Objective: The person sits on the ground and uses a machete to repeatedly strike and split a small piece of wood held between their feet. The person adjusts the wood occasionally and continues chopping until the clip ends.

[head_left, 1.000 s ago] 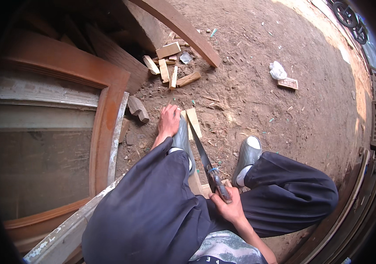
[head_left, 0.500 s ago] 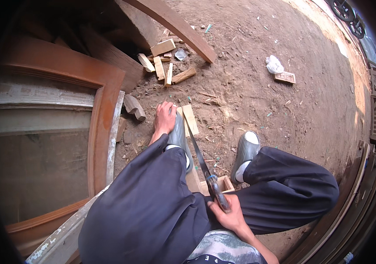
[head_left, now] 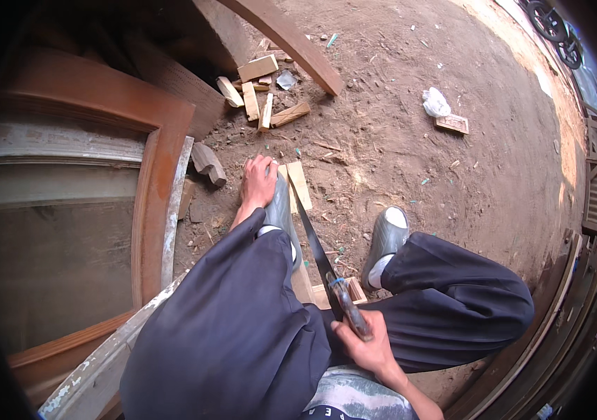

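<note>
My right hand point(head_left: 370, 344) is closed round the dark handle of a handsaw point(head_left: 321, 255), low between my thighs. Its long blade runs away from me, and the far end lies across a pale wooden board point(head_left: 299, 187). Beyond my left knee, my left hand point(head_left: 259, 183) has its fingers bent over the board's far left edge, just past the toe of my left grey shoe point(head_left: 279, 210). That shoe stands on the board, covering part of it. My right shoe point(head_left: 386, 241) rests on the dirt, apart from the blade.
Several wood offcuts point(head_left: 260, 68) lie ahead on the left, beneath a slanting beam point(head_left: 298, 52). A brown framed panel point(head_left: 162, 182) leans at left. Near my right shoe sits a small wooden frame point(head_left: 356, 290). Planks point(head_left: 557, 329) are stacked at right; a white plastic bag point(head_left: 436, 103) lies farther off.
My right hand and the saw have drawn back slightly toward me. My left hand stays by the board's far end, and the whole view has shifted a little.
</note>
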Demonstrator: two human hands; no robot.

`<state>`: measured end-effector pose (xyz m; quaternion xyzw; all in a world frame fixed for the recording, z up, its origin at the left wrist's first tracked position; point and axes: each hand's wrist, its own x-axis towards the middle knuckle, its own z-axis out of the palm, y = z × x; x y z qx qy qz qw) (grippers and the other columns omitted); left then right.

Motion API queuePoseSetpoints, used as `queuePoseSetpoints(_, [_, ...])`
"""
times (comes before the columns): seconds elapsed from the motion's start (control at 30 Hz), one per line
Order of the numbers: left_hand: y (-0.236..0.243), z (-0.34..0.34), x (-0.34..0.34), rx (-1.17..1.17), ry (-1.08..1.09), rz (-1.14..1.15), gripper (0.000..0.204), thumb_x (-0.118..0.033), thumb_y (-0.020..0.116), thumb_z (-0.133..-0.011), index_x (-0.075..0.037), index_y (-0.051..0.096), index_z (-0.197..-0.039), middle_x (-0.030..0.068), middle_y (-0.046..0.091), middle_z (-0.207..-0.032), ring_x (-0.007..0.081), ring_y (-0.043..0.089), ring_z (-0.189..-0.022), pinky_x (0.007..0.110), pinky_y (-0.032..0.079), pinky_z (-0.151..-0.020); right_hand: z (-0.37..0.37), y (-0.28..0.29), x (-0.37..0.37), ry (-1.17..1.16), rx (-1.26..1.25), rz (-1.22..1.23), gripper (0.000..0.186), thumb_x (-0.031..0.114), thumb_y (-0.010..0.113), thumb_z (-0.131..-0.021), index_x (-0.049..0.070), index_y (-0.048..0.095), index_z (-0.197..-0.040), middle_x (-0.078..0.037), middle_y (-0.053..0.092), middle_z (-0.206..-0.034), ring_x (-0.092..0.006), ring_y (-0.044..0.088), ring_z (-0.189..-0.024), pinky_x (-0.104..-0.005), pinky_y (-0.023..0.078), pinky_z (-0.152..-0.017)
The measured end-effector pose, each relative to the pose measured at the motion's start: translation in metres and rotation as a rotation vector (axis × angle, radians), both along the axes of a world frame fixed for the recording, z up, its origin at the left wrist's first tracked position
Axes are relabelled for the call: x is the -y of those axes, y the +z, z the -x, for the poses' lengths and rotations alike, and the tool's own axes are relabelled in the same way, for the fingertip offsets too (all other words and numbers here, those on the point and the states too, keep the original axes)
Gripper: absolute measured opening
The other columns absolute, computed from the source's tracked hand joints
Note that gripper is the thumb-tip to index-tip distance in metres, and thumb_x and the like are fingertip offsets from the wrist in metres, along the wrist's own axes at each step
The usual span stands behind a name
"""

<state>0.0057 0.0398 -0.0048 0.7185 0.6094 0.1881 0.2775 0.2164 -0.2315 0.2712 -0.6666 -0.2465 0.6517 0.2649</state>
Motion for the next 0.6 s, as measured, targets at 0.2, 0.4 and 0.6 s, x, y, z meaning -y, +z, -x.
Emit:
queuePoseSetpoints(0.2, [0.011, -0.007, -0.001, -0.009, -0.006, 0.022, 0.031, -0.027, 0.054, -0.100, 0.000, 0.070, -0.101, 0.0165, 0.066, -0.106, 0.0382, 0.058, -0.106, 0.046, 0.046, -0.096, 0.015, -0.038, -0.013, -0.049, 0.091, -0.121, 0.035, 0.012, 0.075, -0.089, 0.004, 0.051, -0.065, 0.003, 0.043, -0.056, -0.0058, 0.037, -0.056, -0.0318, 0.029, -0.051])
queuePoseSetpoints(0.4, [0.010, -0.004, 0.001, 0.000, 0.027, 0.036, 0.030, -0.026, 0.055, -0.100, 0.000, 0.070, -0.100, 0.0174, 0.066, -0.106, 0.0382, 0.058, -0.107, 0.046, 0.046, -0.096, 0.012, -0.022, -0.002, -0.047, -0.018, -0.024, 0.034, 0.010, 0.075, -0.090, 0.005, 0.051, -0.066, 0.004, 0.048, -0.057, -0.0044, 0.043, -0.050, -0.0279, 0.033, -0.046])
queuePoseSetpoints(0.6, [0.015, -0.006, -0.002, -0.024, -0.002, 0.037, 0.030, -0.026, 0.055, -0.100, 0.000, 0.070, -0.101, 0.0173, 0.067, -0.106, 0.0379, 0.059, -0.107, 0.046, 0.047, -0.096, 0.003, -0.010, 0.009, -0.062, -0.004, -0.031, 0.035, 0.010, 0.074, -0.091, 0.005, 0.050, -0.066, 0.004, 0.048, -0.055, -0.0041, 0.043, -0.048, -0.0272, 0.032, -0.045])
